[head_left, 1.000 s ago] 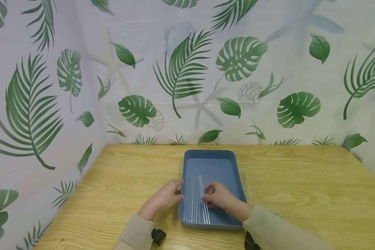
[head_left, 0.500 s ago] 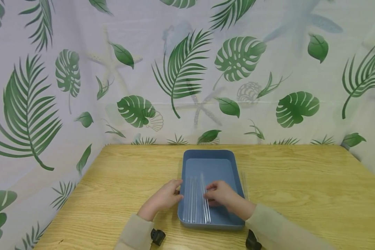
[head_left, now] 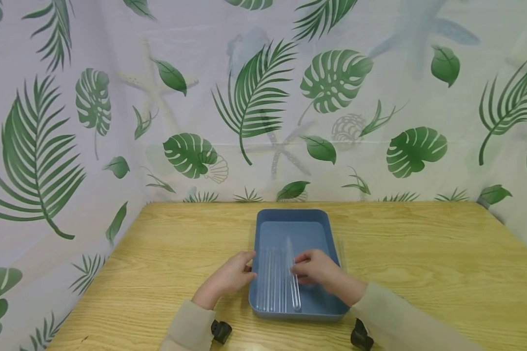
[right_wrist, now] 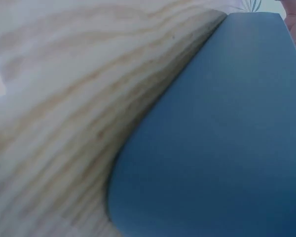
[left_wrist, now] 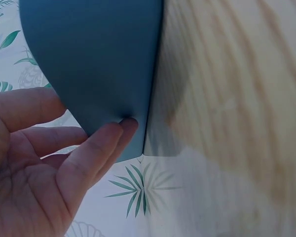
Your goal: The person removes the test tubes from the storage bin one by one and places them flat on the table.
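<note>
A blue rectangular tray sits on the table with several clear test tubes lying side by side in its left part. My right hand pinches one clear test tube inside the tray; its rounded end points toward me. At the tray's left side, my left hand touches the outer wall, with fairly straight fingers resting against it, as the left wrist view of the tray wall also shows. The right wrist view is mostly filled by the tray's outer side, so the pinching fingers are hidden there.
Faint clear tubes lie on the wooden table just right of the tray. A leaf-patterned curtain stands behind the table and at its left. Black wrist cameras hang near the front edge.
My right hand has moved slightly right inside the tray with the pinched test tube, away from the row of tubes at the left. The left hand stays against the tray wall.
</note>
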Demonstrator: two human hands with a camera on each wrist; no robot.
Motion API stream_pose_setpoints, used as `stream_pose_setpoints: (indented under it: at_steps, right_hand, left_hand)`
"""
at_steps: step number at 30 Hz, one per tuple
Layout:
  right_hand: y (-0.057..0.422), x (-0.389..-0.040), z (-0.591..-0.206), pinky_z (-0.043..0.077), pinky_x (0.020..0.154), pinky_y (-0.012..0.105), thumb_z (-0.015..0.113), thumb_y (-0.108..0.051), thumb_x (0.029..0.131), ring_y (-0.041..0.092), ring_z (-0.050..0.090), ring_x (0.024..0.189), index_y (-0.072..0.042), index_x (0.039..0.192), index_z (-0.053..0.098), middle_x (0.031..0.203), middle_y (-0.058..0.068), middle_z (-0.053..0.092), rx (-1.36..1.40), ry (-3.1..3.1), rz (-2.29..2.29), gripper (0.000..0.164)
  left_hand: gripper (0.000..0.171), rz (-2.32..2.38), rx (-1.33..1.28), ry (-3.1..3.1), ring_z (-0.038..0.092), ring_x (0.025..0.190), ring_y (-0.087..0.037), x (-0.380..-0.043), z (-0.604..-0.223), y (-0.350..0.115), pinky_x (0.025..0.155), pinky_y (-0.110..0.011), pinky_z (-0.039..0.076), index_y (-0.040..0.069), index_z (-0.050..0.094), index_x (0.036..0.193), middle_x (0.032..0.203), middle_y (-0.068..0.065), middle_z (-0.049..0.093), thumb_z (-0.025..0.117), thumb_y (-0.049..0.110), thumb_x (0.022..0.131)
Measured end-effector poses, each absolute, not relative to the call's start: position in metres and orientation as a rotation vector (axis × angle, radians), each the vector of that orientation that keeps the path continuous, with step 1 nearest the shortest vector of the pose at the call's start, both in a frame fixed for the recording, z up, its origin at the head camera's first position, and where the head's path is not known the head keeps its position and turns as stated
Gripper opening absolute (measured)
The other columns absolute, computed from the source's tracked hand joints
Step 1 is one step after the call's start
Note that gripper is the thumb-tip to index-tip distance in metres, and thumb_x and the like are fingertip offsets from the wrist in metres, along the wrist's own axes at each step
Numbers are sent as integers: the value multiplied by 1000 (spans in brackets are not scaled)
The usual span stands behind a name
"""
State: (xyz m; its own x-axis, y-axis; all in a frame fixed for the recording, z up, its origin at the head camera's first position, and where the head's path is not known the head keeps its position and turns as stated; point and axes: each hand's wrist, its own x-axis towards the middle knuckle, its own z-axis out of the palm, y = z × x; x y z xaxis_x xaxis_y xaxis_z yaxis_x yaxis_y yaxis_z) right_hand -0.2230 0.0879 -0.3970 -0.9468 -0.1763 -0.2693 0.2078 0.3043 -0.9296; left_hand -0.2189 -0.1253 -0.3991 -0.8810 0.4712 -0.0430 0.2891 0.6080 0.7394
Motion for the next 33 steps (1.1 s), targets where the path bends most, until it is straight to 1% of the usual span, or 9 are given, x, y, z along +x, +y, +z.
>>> stream_pose_setpoints:
  at_steps: [5,10,20,29,33]
  right_hand:
    - [97,-223,-393,53,63,33,59,1,80,17,59,72,14,102,53,88,16,58,39,2271,-1670,27]
    - [106,-224,-389,53,62,32,59,1,80,15,58,69,13,101,54,85,13,59,47,2280,-1660,25]
    - [121,-221,-384,53,66,33,58,0,81,16,57,72,16,105,49,90,16,56,21,2259,-1659,30]
    - [136,-219,-380,52,68,32,56,-1,82,16,57,76,18,110,44,95,19,54,6,2251,-1638,35]
    - [143,-218,-378,52,68,32,56,-2,83,15,57,76,17,111,44,94,17,55,16,2232,-1648,36]
  left_hand:
    - [50,1135,641,2605,49,103,-40,-219,-399,-125,81,-37,47,-17,30,129,129,-31,32,51,-2,86]
    - [50,1137,638,2605,49,104,-40,-220,-400,-125,82,-38,47,-17,29,129,129,-32,32,51,-1,86]
    - [51,1146,619,2591,48,105,-40,-219,-399,-126,83,-39,46,-16,28,130,130,-32,31,50,-1,87]
    - [50,1169,653,2598,50,103,-41,-220,-399,-127,82,-39,47,-18,29,128,128,-33,33,50,-3,86]
    - [49,1172,653,2588,49,104,-42,-219,-400,-126,82,-40,46,-18,29,128,128,-33,33,50,-3,86]
